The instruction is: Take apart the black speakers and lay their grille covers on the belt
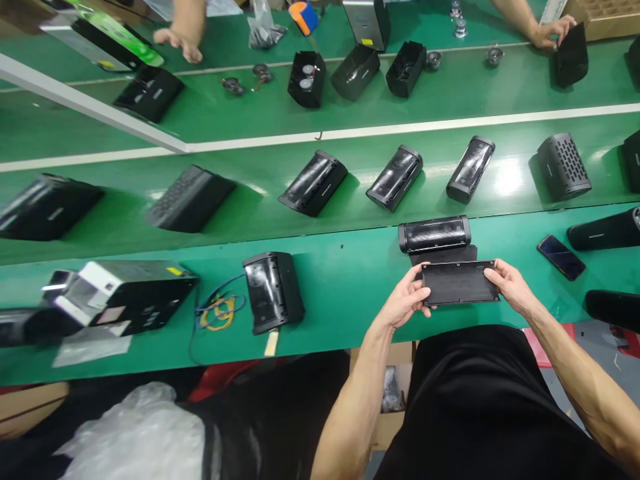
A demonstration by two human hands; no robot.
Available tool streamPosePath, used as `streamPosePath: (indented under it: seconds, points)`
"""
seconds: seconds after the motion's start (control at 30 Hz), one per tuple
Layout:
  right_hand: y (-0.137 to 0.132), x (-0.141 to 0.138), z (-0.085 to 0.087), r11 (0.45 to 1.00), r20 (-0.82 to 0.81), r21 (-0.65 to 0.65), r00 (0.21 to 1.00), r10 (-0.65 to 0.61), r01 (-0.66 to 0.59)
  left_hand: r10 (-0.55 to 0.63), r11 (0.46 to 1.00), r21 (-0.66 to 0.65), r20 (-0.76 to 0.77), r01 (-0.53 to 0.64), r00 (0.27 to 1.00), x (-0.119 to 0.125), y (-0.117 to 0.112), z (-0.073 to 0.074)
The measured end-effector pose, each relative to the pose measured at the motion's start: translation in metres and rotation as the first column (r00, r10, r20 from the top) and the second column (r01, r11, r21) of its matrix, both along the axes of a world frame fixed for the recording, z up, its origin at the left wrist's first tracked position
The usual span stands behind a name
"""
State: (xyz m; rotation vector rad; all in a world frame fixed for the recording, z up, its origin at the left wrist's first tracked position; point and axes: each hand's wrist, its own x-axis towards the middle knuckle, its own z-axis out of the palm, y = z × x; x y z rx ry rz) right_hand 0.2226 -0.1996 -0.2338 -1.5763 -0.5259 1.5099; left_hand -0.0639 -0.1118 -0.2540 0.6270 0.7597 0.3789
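Note:
Between my two hands I hold a flat black rectangular plastic panel [460, 283] with a raised rim, low over the green bench. My left hand [407, 297] grips its left end, and my right hand [507, 283] pinches the upper right corner. Just beyond it lies a black speaker housing [435, 233] with a shiny perforated front. A dark flat piece [444, 254] sits between that housing and the panel, partly hidden by the panel. Off to the right on the bench is a phone [561, 257].
Several black speaker housings [395, 178] stand along the green belt [350, 220]. Left on my bench are another housing [274, 291], coiled cables [217, 312] and a boxy device [135, 293]. Across the belt, one co-worker's hand [553, 32] touches a black housing; another hand [180, 43] hovers.

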Motion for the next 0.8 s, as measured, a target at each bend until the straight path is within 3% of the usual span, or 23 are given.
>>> streamPosePath:
  seconds: [0.43, 0.8]
  points:
    - [-0.003, 0.001, -0.003, 0.998, -0.005, -0.056, 1.0, 0.03, -0.03, 0.086, 0.996, 0.02, -0.024, -0.086, 0.996, 0.004, -0.003, -0.006]
    - [-0.002, 0.002, -0.002, 0.998, -0.021, -0.053, 0.999, 0.026, -0.027, 0.099, 0.99, 0.103, -0.064, -0.093, 0.993, 0.007, -0.003, -0.01]
